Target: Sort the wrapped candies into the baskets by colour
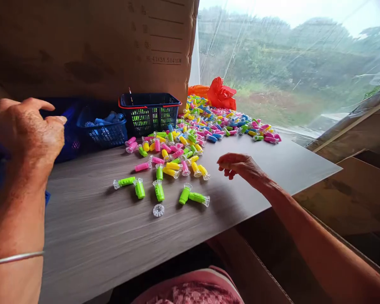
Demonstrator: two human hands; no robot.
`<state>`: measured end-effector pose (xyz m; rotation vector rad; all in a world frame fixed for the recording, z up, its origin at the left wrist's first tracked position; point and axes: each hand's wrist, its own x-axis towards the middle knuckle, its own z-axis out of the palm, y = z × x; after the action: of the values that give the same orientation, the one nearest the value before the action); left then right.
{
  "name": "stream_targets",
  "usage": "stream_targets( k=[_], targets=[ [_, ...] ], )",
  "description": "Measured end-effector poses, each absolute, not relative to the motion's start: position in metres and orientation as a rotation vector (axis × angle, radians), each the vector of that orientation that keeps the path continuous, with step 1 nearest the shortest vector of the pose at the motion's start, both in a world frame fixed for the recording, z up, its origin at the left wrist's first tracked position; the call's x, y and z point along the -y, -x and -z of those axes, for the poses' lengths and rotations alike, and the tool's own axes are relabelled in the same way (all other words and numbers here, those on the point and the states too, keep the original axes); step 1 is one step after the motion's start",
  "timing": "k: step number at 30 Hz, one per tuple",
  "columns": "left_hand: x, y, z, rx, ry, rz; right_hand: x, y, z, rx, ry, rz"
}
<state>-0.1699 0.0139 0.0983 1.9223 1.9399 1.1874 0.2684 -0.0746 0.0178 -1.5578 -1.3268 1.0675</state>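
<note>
My left hand [34, 124] is raised at the left, with a gap between thumb and forefinger and nothing visible in it; its other fingers are partly hidden. Over the tabletop, my right hand [240, 166] hangs with loosely bent fingers, and no object shows in it. Nearest to it lie yellow plastic tubes [204, 172] with clear fluted heads, like mini flashlights. Several green tubes [159, 191] of the same form lie apart toward the front. A loose clear fluted ring [158, 210] rests in front of them.
Behind is a large heap of mixed-colour tubes [221, 122] beside an orange plastic bag [221, 93]. A dark basket [148, 101] with a red handle and a blue basket [109, 137] stand against a cardboard box [164, 42]. The grey table [114, 236] ends near my lap.
</note>
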Motion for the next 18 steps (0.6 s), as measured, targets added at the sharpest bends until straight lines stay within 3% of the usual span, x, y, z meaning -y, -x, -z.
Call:
stream_targets(
  k=[3, 7, 13, 18],
  targets=[
    [0.009, 0.132, -0.086, -2.187, -2.122, -1.3, 0.069, -0.248, -0.025, 1.377, 1.475, -1.043],
    [0.024, 0.08, -0.064, -1.895, -2.221, -0.924, 0.061, -0.208, -0.032, 1.449, 1.356, -0.959],
    [0.027, 0.054, -0.026, -1.814, -2.327, -0.636, 0.047, -0.165, -0.028, 1.797, 1.338, -0.592],
    [0.032, 0.047, -0.005, -1.714, -2.54, -0.49, 0.044, -0.152, -0.017, 2.139, 1.565, -0.216]
  ],
)
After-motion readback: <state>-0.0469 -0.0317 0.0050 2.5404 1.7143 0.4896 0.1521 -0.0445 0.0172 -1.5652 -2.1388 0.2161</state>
